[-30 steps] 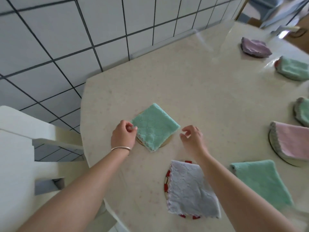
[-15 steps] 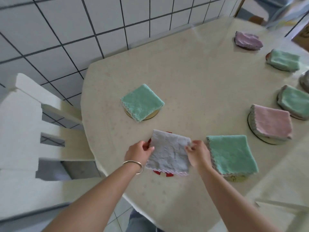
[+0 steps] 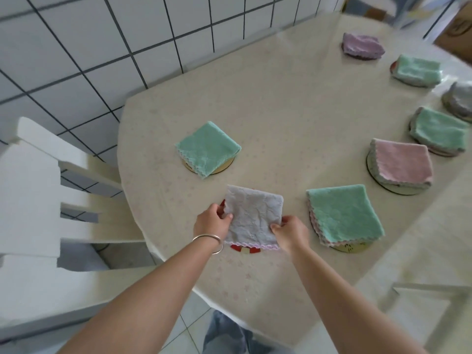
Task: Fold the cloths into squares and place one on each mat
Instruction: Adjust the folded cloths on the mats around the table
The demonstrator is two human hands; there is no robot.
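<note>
A folded grey cloth [image 3: 251, 217] with a pink scalloped hem lies on a red round mat [image 3: 244, 250] near the table's front edge. My left hand [image 3: 213, 222] pinches its left edge and my right hand [image 3: 290, 232] pinches its lower right edge. A folded green cloth [image 3: 208, 148] sits on a tan mat [image 3: 219, 168] behind it. Another green cloth [image 3: 343, 214] covers a mat [image 3: 351, 247] to the right. Further right a pink cloth [image 3: 403, 162] lies on a round mat [image 3: 394, 190].
More folded cloths on mats curve along the right: green [image 3: 439, 131], grey [image 3: 459, 98], green [image 3: 417, 70], purple [image 3: 362, 44]. A white chair [image 3: 33, 180] stands left of the cream table [image 3: 281, 111]. A tiled wall [image 3: 89, 47] runs behind.
Both hands left the far green cloth and moved to the grey cloth near the front edge, taking hold of its sides. The camera pulled back and shows more of the table.
</note>
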